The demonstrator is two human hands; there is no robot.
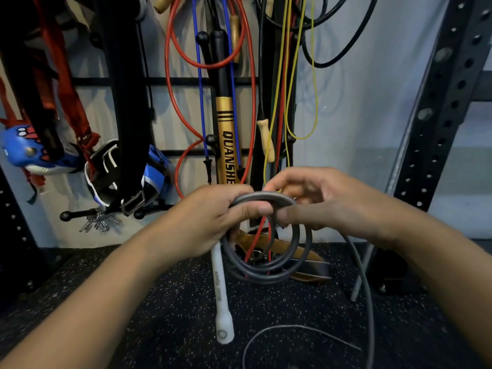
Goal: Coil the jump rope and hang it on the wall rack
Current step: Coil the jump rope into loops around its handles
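A grey jump rope [266,267] is wound into several small loops in front of me. My left hand [213,219] is shut on the top of the coil, and the rope's white handle [222,294] hangs down from that fist. My right hand [314,201] pinches the rope at the coil's upper right. From there the loose grey tail [364,283] drops down and curls over the floor. The wall rack [165,81], made of black bars with ball-tipped pegs, is straight ahead above my hands.
Red, blue, yellow and black ropes [250,102] and a gold-and-black stick [226,139] hang from the rack. Belts, red straps and blue gloves [24,150] hang at left. A brown leather belt [287,251] lies on the speckled black floor mat. A perforated black steel upright [447,102] stands at right.
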